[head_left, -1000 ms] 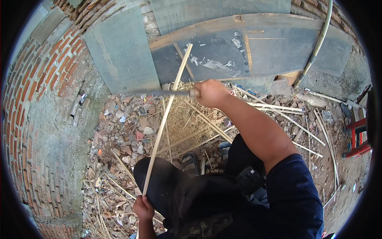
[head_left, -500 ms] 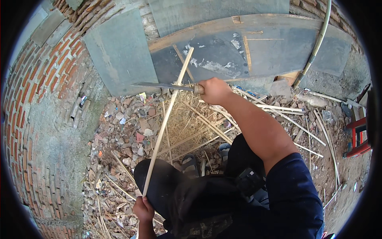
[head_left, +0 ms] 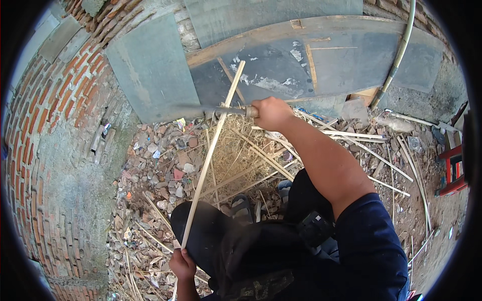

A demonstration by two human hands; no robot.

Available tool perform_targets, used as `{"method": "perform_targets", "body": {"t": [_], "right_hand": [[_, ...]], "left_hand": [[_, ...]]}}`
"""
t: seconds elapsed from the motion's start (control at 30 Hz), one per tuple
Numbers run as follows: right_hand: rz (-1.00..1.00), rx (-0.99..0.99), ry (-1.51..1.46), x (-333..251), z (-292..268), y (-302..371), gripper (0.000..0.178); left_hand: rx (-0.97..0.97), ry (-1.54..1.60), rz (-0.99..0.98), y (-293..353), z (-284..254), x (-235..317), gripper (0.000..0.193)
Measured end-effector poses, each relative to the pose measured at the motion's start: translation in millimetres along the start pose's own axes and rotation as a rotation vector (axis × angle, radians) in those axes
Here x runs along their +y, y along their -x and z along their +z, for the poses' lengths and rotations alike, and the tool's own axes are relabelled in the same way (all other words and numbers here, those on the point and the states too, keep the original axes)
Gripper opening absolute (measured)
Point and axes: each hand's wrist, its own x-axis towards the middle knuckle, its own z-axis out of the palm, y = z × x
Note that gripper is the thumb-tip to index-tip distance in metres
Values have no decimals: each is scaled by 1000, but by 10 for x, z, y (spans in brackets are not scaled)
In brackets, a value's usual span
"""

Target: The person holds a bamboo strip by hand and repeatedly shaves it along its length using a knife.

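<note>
My left hand [head_left: 183, 264] is closed around the near end of a long pale strip of wood or bamboo [head_left: 210, 149]. The strip slants away over my left knee, its far end raised in front of the leaning boards. In my right hand [head_left: 272, 114] is the wooden handle of a long-bladed knife [head_left: 221, 109]. Its blade lies across the upper part of the strip, pointing left; the blade's tip is blurred. Thin curled shavings [head_left: 238, 148] are heaped on the ground below the knife.
Several more pale strips [head_left: 351, 134] lie across the rubble [head_left: 163, 175] to the right and lower left. A brick wall [head_left: 45, 165] rises at left, and grey boards [head_left: 261, 65] lean at the back. A bamboo pole [head_left: 399, 57] and a red stool-like frame [head_left: 452, 170] are at right.
The knife's blade has blurred toward its tip, while its place across the strip is nearly the same. Both hands keep their hold; the whole view has shifted very slightly.
</note>
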Motion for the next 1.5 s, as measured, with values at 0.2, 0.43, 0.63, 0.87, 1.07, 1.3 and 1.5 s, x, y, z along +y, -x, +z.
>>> {"method": "perform_targets", "body": {"t": [0.2, 0.43, 0.63, 0.87, 1.07, 1.3, 1.5], "right_hand": [[63, 47, -5, -54, -5, 18, 21], [-356, 55, 111, -226, 13, 7, 16], [113, 306, -56, 427, 240, -49, 20], [-53, 160, -15, -44, -83, 62, 22], [39, 215, -65, 240, 11, 14, 17], [82, 119, 20, 232, -7, 37, 23], [-328, 79, 156, -242, -108, 91, 20]], "left_hand": [[-55, -70, -10, -18, -142, 30, 36], [-38, -17, -15, -13, -32, -46, 33], [-32, -20, 1, -64, -68, 7, 31], [-21, 14, 5, -56, -81, 58, 37], [-28, 42, 17, 73, -159, -72, 37], [-73, 2, -10, 101, -344, -77, 35], [-77, 83, -76, 222, -302, -52, 37]]}}
